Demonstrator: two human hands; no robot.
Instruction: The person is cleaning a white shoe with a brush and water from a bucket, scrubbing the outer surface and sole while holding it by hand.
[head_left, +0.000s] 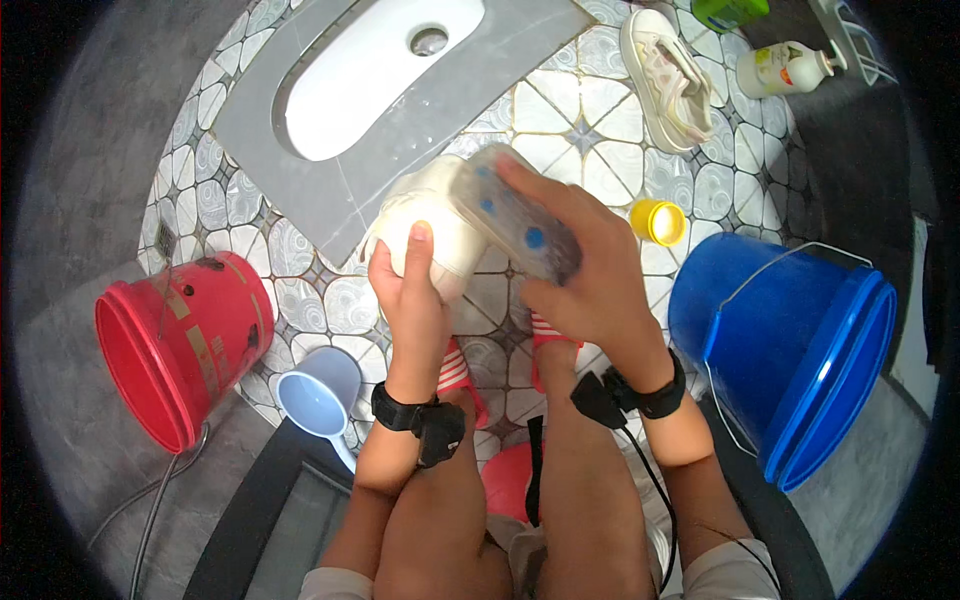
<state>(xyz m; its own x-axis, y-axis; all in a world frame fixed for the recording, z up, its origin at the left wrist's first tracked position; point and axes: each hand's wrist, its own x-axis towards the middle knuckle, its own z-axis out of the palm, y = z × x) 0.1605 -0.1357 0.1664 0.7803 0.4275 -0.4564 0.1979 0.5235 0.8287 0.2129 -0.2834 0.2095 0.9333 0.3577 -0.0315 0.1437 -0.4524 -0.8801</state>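
My left hand (411, 277) grips a cream-white shoe (431, 202), its thumb pressed on the upper. A grey, partly see-through scrub brush (514, 214) with blue spots is held in my right hand (600, 262). Motion blurs the brush, and its end lies against or just over the shoe's right side; I cannot tell if they touch. Another pale shoe (664, 82) rests on the tiled floor (544, 105) at the upper right. A small yellow tub (658, 222) with white content stands near my right hand.
A squat toilet (352, 82) in a grey surround lies ahead. A red bucket (191, 337) and a light-blue dipper (319, 394) are at left, a blue bucket (772, 337) at right. A white pump bottle (784, 70) and green container (729, 11) stand by the wall.
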